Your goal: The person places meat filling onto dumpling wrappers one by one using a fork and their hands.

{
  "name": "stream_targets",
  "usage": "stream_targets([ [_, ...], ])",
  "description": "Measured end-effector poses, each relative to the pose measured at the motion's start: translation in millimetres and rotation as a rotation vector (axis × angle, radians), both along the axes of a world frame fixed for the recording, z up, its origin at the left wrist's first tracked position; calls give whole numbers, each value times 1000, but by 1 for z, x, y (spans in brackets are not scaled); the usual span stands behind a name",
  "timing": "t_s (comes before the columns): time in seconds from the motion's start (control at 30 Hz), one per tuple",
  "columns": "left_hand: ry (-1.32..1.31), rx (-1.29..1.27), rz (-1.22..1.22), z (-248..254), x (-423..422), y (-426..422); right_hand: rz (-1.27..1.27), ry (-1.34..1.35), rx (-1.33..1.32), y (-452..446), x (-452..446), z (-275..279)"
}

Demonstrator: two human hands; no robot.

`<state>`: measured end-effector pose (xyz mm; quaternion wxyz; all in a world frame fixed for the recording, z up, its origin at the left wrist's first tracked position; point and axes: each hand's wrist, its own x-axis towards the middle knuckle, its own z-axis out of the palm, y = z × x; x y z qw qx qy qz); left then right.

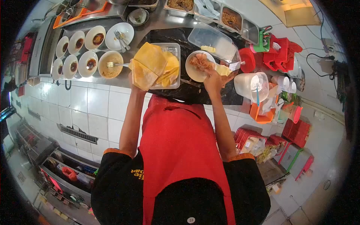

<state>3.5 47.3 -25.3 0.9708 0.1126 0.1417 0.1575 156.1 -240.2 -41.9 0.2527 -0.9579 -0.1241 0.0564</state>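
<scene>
Black shirt (192, 200) — yellow sheets (150, 60), corner forward, held by left hand (134, 83); right hand (213, 80) — grip unclear.

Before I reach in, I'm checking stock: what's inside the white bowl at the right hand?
The white bowl holds a lumpy, orange-pink mixture, with the right hand at the rim. Whatever lies beneath the mixture and hand is covered.

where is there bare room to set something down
Bare black sheet shows beyond the tray, left of the clear box; a narrow strip separates tray and food bowl. Crowded: sauce bowls left, red baskets right.
</scene>
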Motion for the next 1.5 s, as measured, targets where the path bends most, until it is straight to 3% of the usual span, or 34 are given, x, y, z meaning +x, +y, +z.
stream_targets([
  [0.03, 245, 167, 41, 9, 2, -2, 0, -1, 0, 11, -1, 4],
  [0.1, 223, 173, 33, -4, -2, -5, -166, 84, -119, 27, -2, 10],
  [0.17, 195, 180, 32, -14, -1, -6, -109, 90, -128, 25, 3, 13],
  [0.23, 90, -58, -11, 4, 1, -14, -48, 105, -141, 24, 3, 25],
  [0.33, 123, -43, -24, -3, -1, -18, 52, 89, -105, 26, 3, 38],
  [0.43, 47, 8, -59, 4, -4, -23, -110, 71, -133, 31, 1, 25],
  [0.6, 37, 17, -64, -3, -5, -22, 24, 131, -149, 31, -2, 59],
  [0.73, 23, -11, -97, -3, -5, -22, -54, 138, -182, 27, -3, 29],
  [0.83, 81, -21, -96, -4, -4, -22, 61, 196, -234, 21, -9, 28],
  [0.9, 78, -11, -82, -8, -6, -23, -51, 16, -91, 22, -11, 28],
  [1.03, 149, 38, -79, -24, -6, -21, -127, 51, -217, 25, -14, 25],
  [1.1, 128, 18, -88, -26, -6, -21, 3, 82, -229, 17, -12, 23],
  [1.33, 115, 2, -88, -17, -3, -24, -4, 134, -214, 17, -17, 17],
  [1.43, 81, 16, -102, -18, -5, -25, -38, -2, -169, 12, -11, 8],
  [1.5, 71, -5, -116, -20, -3, -24, 110, 130, -224, 5, -7, 4],
])
